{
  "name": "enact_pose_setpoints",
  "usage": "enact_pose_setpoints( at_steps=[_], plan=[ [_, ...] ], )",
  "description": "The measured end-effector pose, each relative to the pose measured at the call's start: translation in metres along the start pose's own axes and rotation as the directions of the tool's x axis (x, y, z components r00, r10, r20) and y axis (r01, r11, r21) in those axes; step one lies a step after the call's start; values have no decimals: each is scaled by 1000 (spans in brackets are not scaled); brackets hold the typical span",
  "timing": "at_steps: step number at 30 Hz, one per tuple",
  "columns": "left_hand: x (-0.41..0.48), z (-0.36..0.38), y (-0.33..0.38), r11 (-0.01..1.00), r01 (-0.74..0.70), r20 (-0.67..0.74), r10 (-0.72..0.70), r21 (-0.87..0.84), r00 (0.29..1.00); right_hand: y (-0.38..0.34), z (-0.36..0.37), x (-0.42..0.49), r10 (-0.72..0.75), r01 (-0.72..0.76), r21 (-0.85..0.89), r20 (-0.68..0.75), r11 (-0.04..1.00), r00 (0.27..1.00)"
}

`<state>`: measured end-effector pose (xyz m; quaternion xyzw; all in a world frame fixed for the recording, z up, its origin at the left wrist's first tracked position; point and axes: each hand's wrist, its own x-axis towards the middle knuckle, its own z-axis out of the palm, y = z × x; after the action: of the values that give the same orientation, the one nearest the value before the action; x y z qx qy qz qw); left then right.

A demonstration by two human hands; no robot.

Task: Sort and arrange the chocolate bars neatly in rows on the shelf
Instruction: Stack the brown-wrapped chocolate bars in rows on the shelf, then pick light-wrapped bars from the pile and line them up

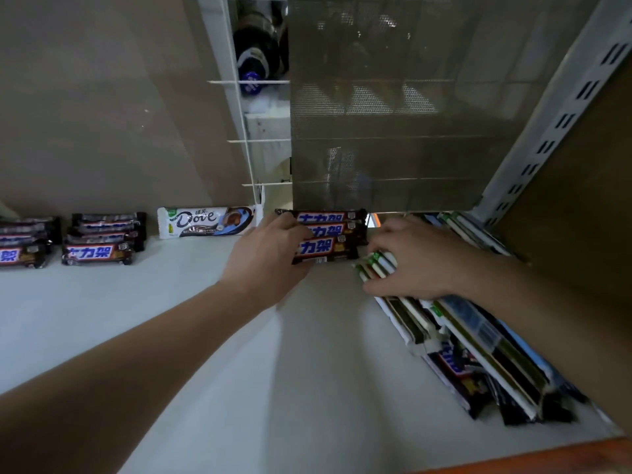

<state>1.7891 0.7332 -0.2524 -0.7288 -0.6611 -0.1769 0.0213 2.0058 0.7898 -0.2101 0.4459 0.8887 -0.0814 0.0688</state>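
Note:
On the white shelf (pixel 171 302), my left hand (pixel 266 258) grips the left end of a stack of brown Snickers bars (pixel 328 234) at the back middle. Just right of it, my right hand (pixel 413 258) holds a bundle of white-and-green Dove bars (pixel 376 265) standing on edge. One white Dove bar (pixel 205 222) stands against the back wall. Two more Snickers stacks (pixel 102 239) (pixel 24 244) lie at the back left.
A loose heap of mixed bars (pixel 485 364) lies along the right side of the shelf. A perforated metal back panel (pixel 393 114) and a slotted upright (pixel 554 124) close the back right. Behind a white wire rack (pixel 239 97) stand dark bottles (pixel 256 53).

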Motion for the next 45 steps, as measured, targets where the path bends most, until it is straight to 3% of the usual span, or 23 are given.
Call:
enact_pose_setpoints(
  at_steps=[33,41,45],
  plan=[
    [2,9,14,996,-62,-37,65,62,997,34,1,-11,-2,5,128,-30,992,1000],
    [-4,3,17,998,-41,-10,41,44,999,33,7,-14,-24,36,118,-104,992,994],
    [-11,2,26,994,-90,-48,88,-55,995,40,-17,-19,123,-3,337,-335,942,934]
  ],
)
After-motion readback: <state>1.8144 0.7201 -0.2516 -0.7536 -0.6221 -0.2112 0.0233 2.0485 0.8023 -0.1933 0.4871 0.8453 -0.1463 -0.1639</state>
